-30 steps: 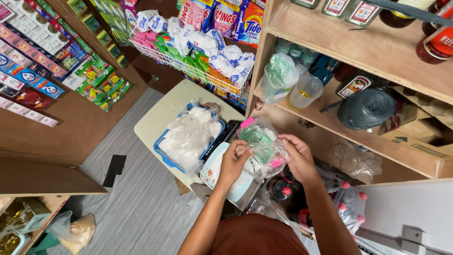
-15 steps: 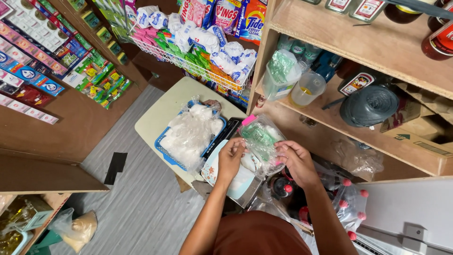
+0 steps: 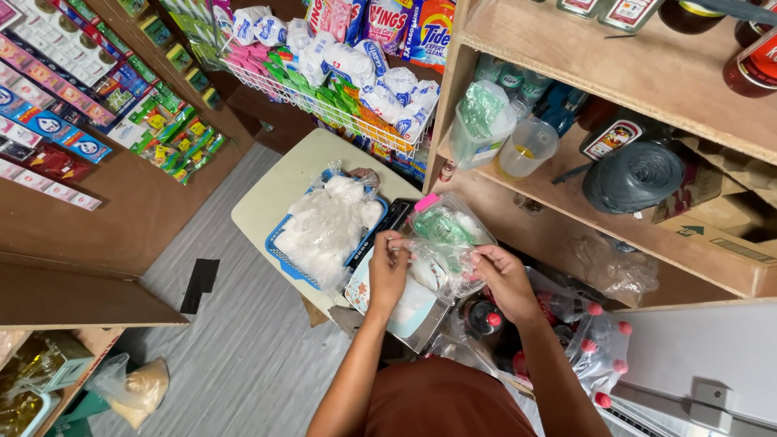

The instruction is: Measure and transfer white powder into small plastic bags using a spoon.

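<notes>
1. The person's left hand pinches one upper edge of a small clear plastic bag, thumb and fingers closed on the film.
2. The right hand grips the opposite edge of the same bag, fingers curled on it; holding it from both sides seems to keep the thin film taut and the mouth under control.
3. The bag hangs between the two hands, just above a flat pale blue-and-white tray-like thing at the near edge of a small cream table. Something white sits low in the bag; what it is cannot be told.
4. Behind it lies a second clear bag with green contents and a pink clip, near a dark device, perhaps a scale, though too hidden to tell.
5. To the left, a blue plastic basket on the table holds a heap of clear bags of white powder or grain, within easy reach of the left hand.
6. Below the right hand, dark bottles with red caps stand in plastic wrap on the floor.
7. A wooden shelf to the right carries a clear measuring jug and a roll of dark twine; a white wire rack of packets hangs beyond the table.
</notes>
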